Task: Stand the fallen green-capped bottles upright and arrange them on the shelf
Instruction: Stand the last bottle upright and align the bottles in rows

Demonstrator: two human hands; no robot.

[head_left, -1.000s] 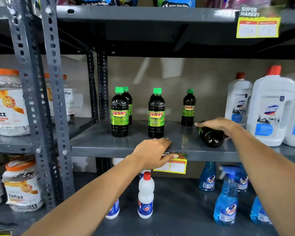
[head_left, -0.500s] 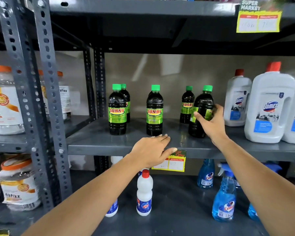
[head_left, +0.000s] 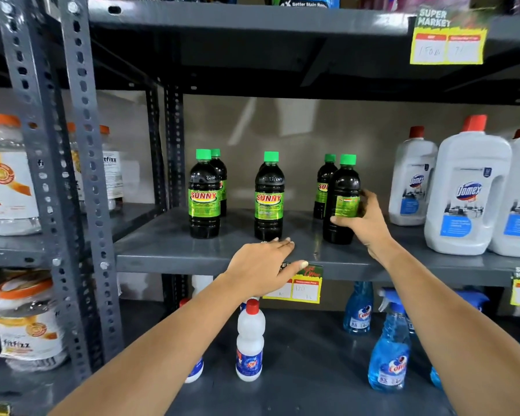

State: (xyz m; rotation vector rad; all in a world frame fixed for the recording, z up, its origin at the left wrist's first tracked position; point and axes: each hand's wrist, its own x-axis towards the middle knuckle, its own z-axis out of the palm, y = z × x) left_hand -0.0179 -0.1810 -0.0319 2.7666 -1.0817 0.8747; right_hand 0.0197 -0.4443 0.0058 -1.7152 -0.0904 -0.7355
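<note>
Several dark green-capped SUNNY bottles stand upright on the grey middle shelf (head_left: 168, 250). My right hand (head_left: 365, 222) grips the rightmost front bottle (head_left: 341, 190), upright, its label turned partly away. Directly behind it stands another bottle (head_left: 323, 187). The centre bottle (head_left: 268, 196) and the left front bottle (head_left: 204, 195) face forward; one more bottle (head_left: 219, 175) hides behind the left one. My left hand (head_left: 263, 265) rests flat on the shelf's front edge, fingers spread, holding nothing.
White Domex jugs (head_left: 466, 190) crowd the shelf's right end. Below stand a red-capped white bottle (head_left: 249, 340) and blue spray bottles (head_left: 389, 349). Orange-lidded Fitfizz jars (head_left: 6, 178) fill the left rack behind perforated uprights (head_left: 81, 175). A yellow price tag (head_left: 297, 289) hangs from the edge.
My right hand lifted the fallen bottle from the shelf's right side, stood it upright, and now holds it in front of the rear right bottle. The left hand stayed put.
</note>
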